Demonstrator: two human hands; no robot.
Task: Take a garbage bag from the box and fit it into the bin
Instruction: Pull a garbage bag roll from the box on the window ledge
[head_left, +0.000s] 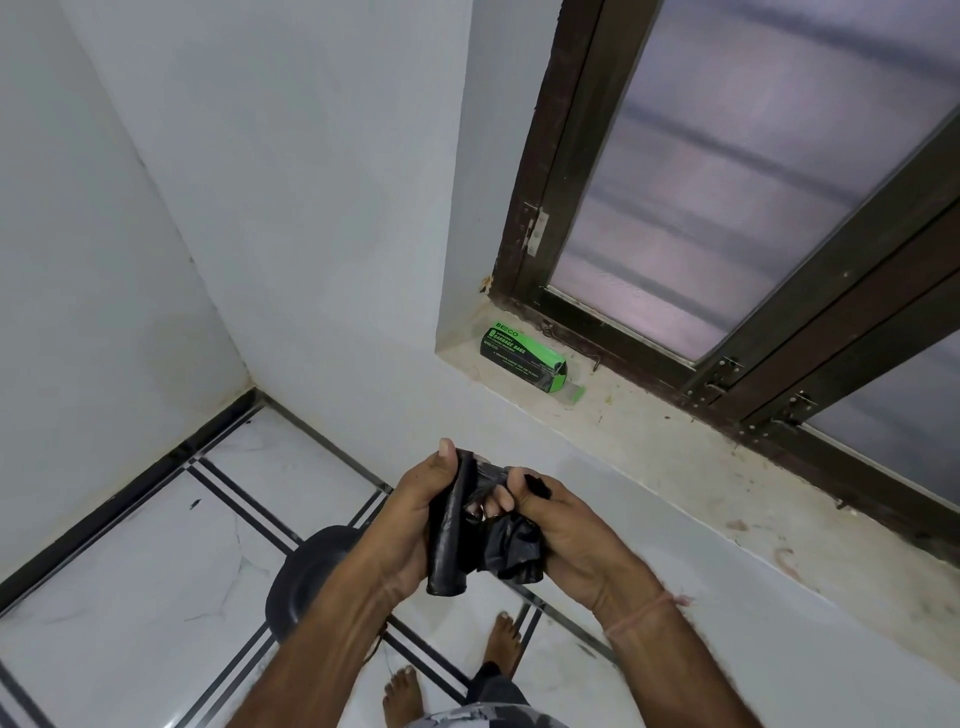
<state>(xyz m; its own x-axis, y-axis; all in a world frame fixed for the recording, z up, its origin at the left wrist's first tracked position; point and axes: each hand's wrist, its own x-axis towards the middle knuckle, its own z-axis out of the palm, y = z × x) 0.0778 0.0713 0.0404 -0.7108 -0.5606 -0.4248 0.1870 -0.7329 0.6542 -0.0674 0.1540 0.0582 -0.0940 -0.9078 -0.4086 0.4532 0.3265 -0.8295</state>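
The dark bin (306, 577) stands on the floor under the left forearm with no liner showing over its rim, so the fitting is likely all still to do. The green box (522, 356) lies on the window sill (649, 431), well apart from the hands. The black garbage bag (449, 540) is out of it: the left hand (415, 514) grips its rolled part, the right hand (561, 530) clutches its crumpled end, not yet opened out.
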